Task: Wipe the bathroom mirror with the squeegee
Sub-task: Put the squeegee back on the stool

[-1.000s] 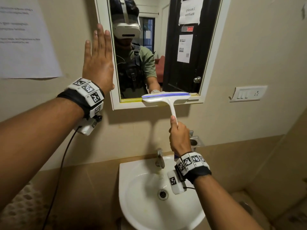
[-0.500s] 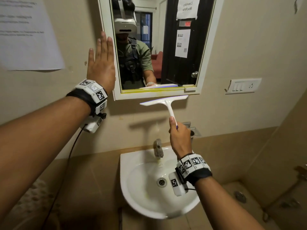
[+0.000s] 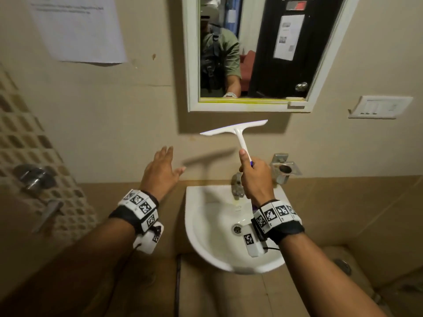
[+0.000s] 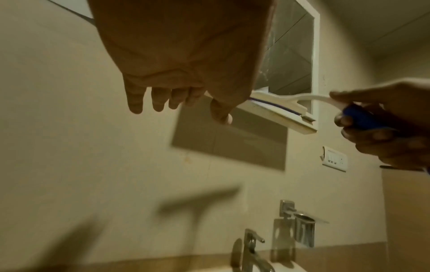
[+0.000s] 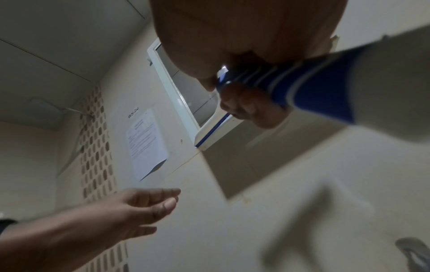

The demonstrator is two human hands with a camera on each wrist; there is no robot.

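Observation:
A white-framed mirror (image 3: 263, 53) hangs on the beige wall above the sink. My right hand (image 3: 253, 177) grips the blue-and-white handle of a white squeegee (image 3: 235, 131), whose blade sits below the mirror's lower frame, off the glass and tilted up to the right. In the left wrist view the squeegee (image 4: 279, 104) and mirror (image 4: 291, 55) show at upper right, with the right hand (image 4: 391, 125) round the blue grip. My left hand (image 3: 160, 170) hovers low left of the squeegee, fingers straight, holding nothing. The right wrist view shows the handle (image 5: 314, 88) and the left hand (image 5: 139, 208).
A white sink (image 3: 206, 225) with a metal tap (image 3: 237, 186) sits right under my hands. A metal holder (image 3: 285, 170) is fixed to the wall at right, a switch plate (image 3: 380, 107) further right. A paper notice (image 3: 77, 30) hangs upper left; tiled wall with fittings at far left.
The squeegee came off the mirror's bottom edge and dropped below the frame. My left hand left the wall beside the mirror and lowered towards the sink. The head view tilted down.

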